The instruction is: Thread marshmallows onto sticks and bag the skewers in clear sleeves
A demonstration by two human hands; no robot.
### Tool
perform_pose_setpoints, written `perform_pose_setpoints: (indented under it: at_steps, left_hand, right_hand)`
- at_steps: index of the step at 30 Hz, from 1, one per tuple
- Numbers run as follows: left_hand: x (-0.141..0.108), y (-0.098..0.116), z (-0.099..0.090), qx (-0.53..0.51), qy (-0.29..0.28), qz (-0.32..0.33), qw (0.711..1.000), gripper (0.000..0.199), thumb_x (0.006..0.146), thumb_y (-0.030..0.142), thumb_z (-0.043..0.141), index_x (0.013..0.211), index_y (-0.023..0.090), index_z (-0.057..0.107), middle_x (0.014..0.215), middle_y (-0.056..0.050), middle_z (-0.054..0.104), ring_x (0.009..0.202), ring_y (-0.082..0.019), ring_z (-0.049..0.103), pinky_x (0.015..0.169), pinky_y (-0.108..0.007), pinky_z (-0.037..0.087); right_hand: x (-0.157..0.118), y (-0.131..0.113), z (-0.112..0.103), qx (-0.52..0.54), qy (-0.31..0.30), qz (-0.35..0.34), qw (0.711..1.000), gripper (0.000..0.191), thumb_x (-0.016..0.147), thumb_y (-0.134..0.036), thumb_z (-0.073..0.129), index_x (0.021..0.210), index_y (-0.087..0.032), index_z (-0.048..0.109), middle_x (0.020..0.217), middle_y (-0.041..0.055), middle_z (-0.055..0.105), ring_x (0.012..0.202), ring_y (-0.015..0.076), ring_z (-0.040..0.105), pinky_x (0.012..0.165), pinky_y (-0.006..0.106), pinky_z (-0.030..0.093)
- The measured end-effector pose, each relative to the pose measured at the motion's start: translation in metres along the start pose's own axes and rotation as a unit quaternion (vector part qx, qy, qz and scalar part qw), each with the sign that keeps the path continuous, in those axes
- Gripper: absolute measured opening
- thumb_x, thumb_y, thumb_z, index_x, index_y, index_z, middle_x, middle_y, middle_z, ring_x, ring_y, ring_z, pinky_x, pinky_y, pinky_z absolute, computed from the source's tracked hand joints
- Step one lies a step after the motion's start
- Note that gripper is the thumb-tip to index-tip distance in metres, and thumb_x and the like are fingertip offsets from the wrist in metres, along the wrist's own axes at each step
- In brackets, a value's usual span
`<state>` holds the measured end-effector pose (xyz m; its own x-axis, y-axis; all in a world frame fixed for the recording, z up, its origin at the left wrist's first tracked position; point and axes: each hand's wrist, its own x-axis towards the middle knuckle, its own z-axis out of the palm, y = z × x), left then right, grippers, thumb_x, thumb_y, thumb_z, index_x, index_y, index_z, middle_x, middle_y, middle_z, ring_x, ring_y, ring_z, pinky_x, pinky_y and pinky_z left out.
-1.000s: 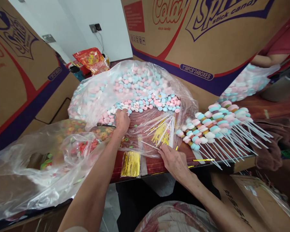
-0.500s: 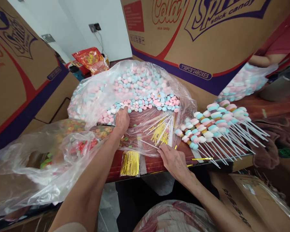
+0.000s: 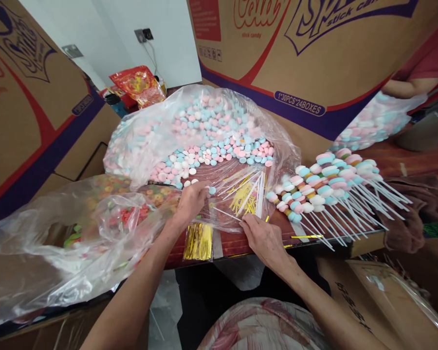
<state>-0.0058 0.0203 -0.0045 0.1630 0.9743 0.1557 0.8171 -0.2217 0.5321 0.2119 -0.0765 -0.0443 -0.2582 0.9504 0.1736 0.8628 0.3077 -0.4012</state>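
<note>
A blue marshmallow (image 3: pixel 212 190) shows at the fingertips of my left hand (image 3: pixel 192 201), which is closed in a pinch. My right hand (image 3: pixel 263 238) grips one end of a white stick (image 3: pixel 226 213) that points left toward the other hand. Behind them, a clear bag (image 3: pixel 219 114) spills pink, blue and white marshmallows. Loose white sticks (image 3: pixel 259 187) and yellow ties (image 3: pixel 243 198) lie between the bag and my right hand. Finished-looking marshmallow skewers (image 3: pixel 324 184) are piled at the right. A packet of gold ties (image 3: pixel 198 241) rests at the table's front edge.
Large cardboard boxes (image 3: pixel 263 58) stand behind and at the left. A plastic bag with ring and red candies (image 3: pixel 127 214) covers the left side. Red snack packets (image 3: pixel 138 85) sit at the back. A person's arm (image 3: pixel 405 88) and a brown cloth (image 3: pixel 405 214) appear at the right.
My left hand has moved from the marshmallow pile down and right, with a blue marshmallow now at its fingertips. My right hand still holds the stick in nearly the same place.
</note>
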Motion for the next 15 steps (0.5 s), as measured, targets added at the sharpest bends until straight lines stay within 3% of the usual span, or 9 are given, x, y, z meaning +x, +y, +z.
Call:
perform_pose_setpoints:
  at_steps: [4,10,15]
  left_hand:
    - [0.006,0.002,0.0,0.045,0.06,-0.043,0.996,0.029,0.091,0.025,0.049,0.117,0.022,0.062,0.077,-0.002,0.069,0.077,-0.021,0.065,0.072,-0.028,0.045]
    - [0.003,-0.005,0.02,0.093,0.054,0.054,0.993,0.021,0.094,0.022,0.046,0.096,0.021,0.067,0.097,-0.009,0.07,0.097,-0.023,0.062,0.086,-0.032,0.047]
    - [-0.004,-0.02,0.029,0.041,0.074,0.097,0.992,0.021,0.095,0.022,0.048,0.099,0.021,0.069,0.11,-0.009,0.07,0.106,-0.02,0.061,0.098,-0.033,0.046]
  right_hand:
    - [0.0,0.0,-0.001,0.005,0.001,0.0,1.0,0.023,0.103,-0.027,0.041,0.089,-0.018,0.057,0.084,0.0029,0.071,0.069,0.0144,0.065,0.054,0.025,0.026]
    - [0.0,0.0,-0.001,0.007,0.006,0.0,1.0,0.025,0.103,-0.028,0.04,0.09,-0.018,0.058,0.083,0.0027,0.07,0.068,0.0139,0.064,0.055,0.025,0.027]
    - [0.0,0.001,0.0,0.008,0.01,-0.003,1.0,0.026,0.103,-0.029,0.038,0.09,-0.018,0.058,0.082,0.003,0.07,0.067,0.014,0.064,0.055,0.024,0.027]
